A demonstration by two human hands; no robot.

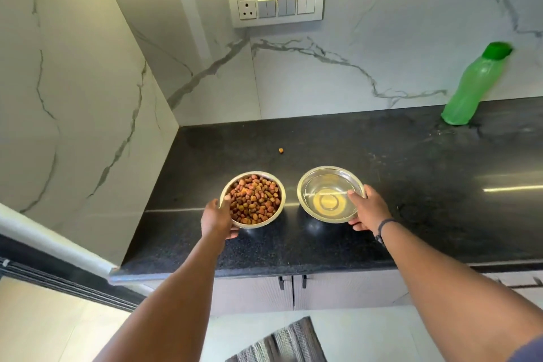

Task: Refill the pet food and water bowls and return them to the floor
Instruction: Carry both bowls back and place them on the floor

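Observation:
Two steel bowls stand side by side on the black counter [411,173]. The food bowl [253,199] on the left is full of brown kibble. The water bowl [330,197] on the right holds clear water. My left hand [218,218] grips the food bowl's near-left rim, thumb over the edge. My right hand [366,209] grips the water bowl's right rim, thumb on top and fingers under. Whether the bowls are lifted off the counter I cannot tell.
A green plastic bottle [473,85] with a green cap stands at the back right against the marble wall. One stray kibble [281,150] lies behind the bowls. A switch panel [276,4] is on the wall. Below are cabinet doors [293,288] and a striped mat [282,344] on the floor.

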